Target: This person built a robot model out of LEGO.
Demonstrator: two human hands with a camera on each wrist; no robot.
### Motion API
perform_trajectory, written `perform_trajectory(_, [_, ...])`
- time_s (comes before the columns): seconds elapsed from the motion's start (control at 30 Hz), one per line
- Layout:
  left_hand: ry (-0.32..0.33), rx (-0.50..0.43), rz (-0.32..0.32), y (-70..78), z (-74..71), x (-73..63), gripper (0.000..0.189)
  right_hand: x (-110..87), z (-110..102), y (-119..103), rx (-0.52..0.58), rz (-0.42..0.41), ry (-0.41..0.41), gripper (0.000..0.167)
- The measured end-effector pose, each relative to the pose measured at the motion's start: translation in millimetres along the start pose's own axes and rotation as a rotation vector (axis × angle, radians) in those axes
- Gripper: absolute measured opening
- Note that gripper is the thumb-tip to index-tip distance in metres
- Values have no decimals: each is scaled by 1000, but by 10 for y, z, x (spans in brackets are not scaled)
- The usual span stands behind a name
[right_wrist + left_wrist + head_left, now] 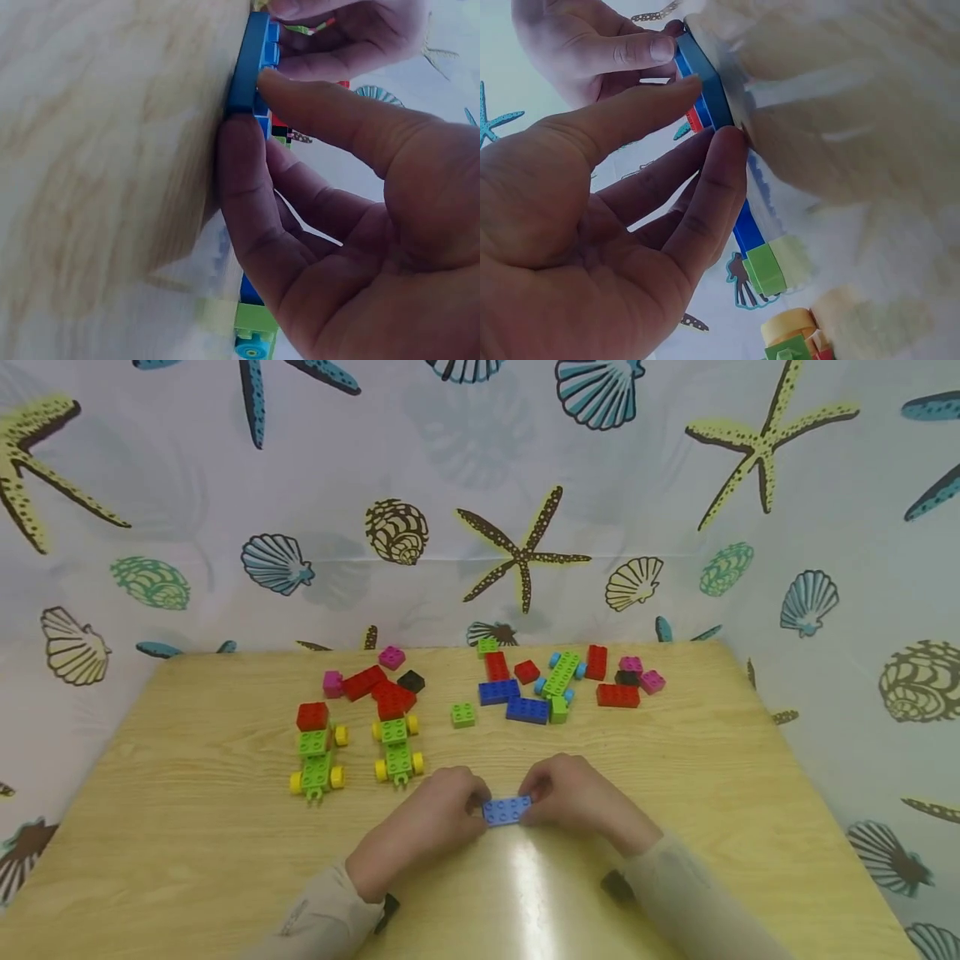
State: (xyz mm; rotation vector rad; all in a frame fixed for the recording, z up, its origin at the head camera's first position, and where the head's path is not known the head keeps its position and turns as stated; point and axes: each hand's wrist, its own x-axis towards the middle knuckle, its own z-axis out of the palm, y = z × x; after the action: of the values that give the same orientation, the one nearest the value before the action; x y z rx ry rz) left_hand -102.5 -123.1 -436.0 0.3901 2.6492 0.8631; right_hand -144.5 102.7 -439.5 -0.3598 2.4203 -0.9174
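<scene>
A blue building brick (507, 811) with two rows of studs lies low over the table in front of me, studs up. My left hand (438, 814) pinches its left end between thumb and fingers. At the opposite end my right hand (577, 802) grips it the same way. Seen from the side in the left wrist view, the blue brick (705, 79) sits between the two sets of fingertips. The right wrist view shows the long side of the blue brick (249, 67), with a fingertip under the near corner.
Beyond my left hand stand two green vehicles with yellow wheels (397, 752) (317, 768), red bricks attached. A green base with blue wheels (562, 675) lies at the back right among blue bricks (527, 710) and red bricks (618, 696). A lone green brick (462, 715) sits between the groups.
</scene>
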Motion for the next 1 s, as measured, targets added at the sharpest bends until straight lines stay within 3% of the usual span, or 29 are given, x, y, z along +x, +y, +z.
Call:
perform_trajectory(0.5, [23, -13, -37, -27, 51, 39, 29, 1, -31, 91, 93, 27, -20, 17])
perform_trajectory(1.0, [28, -26, -48, -31, 45, 30, 30, 7, -25, 78, 105, 32, -5, 16])
